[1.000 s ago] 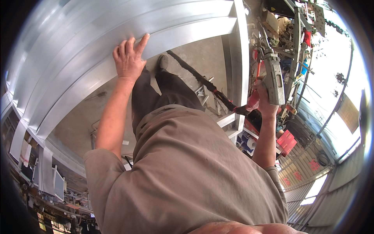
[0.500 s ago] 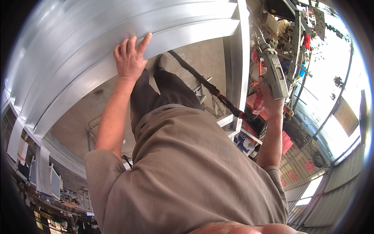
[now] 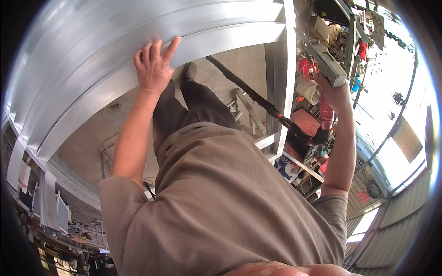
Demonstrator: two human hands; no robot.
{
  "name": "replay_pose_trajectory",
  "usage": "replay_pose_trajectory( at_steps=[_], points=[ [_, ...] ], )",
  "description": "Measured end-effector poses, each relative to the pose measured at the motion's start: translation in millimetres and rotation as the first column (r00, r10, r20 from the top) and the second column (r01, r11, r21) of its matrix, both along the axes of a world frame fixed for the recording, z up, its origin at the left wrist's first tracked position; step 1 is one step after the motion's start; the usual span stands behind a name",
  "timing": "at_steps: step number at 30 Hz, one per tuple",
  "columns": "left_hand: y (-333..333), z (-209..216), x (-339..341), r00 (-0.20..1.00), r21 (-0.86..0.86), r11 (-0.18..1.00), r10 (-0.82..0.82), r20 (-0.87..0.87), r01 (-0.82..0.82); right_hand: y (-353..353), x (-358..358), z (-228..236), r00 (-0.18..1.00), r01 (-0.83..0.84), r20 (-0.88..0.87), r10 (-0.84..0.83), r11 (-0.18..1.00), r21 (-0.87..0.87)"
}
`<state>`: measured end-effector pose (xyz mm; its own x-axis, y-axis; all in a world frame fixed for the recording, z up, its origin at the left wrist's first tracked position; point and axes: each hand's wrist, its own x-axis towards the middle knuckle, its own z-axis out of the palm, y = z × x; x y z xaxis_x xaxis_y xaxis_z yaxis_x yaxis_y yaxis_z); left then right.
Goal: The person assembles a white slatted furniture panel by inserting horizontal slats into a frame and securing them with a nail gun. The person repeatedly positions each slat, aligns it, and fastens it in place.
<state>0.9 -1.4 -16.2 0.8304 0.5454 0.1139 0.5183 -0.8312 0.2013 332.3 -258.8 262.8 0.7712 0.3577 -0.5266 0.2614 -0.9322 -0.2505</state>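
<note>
My left hand (image 3: 154,69) lies on the edge of a big silver metal frame (image 3: 221,40), fingers stretched out over the rail and holding nothing. Out to the right, my right hand (image 3: 335,89) is wrapped round the handle of a grey welding gun (image 3: 328,63). Its boxy body sits above the fist, and red wrapping (image 3: 326,112) covers the lower grip. From the grip's bottom a thick black cable (image 3: 241,87) runs left, passing over the frame's side post. The gun's front end points up and left, over the frame's right end, and is hard to make out.
Inside the frame, my shoe (image 3: 190,70) stands on the concrete floor (image 3: 87,142). Metal offcuts (image 3: 248,110) lie beside my legs. Past the frame's right post is a cluttered area with a red box (image 3: 306,123) and a white-and-red container (image 3: 305,69). Shelving (image 3: 352,46) stands beyond.
My right hand has lifted outward to the right and away with the welding gun, whose body has tilted. The cable has shifted along with it. My left hand stays on the rail.
</note>
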Motion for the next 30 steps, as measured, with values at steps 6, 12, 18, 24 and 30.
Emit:
replay_pose_trajectory(
  at_steps=[6, 12, 18, 24, 30],
  points=[
    [0, 1, 0, 1.0, 0.0, 1.0, 0.001, 0.026, -0.001, 46, 35, -6, 0.993, -0.112, -0.064, 0.101, 0.975, -0.191],
    [0, -2, 1, 0.998, 0.018, 1.0, 0.01, 0.059, -0.011, 87, 60, -13, 0.978, -0.209, -0.07, 0.197, 0.922, -0.327],
    [0, -1, 1, 0.998, 0.012, 1.0, 0.015, 0.062, -0.016, 115, 69, -18, 0.943, -0.327, -0.193, 0.271, 0.863, -0.384],
    [-1, -1, 0, 0.999, 0.008, 1.0, 0.016, 0.035, -0.017, 129, 73, -21, 0.927, -0.373, -0.123, 0.353, 0.851, -0.369],
    [0, -1, 0, 0.999, -0.003, 1.0, 0.017, 0.037, -0.016, 141, 80, -25, 0.93, -0.369, -0.166, 0.329, 0.824, -0.43]
  ],
)
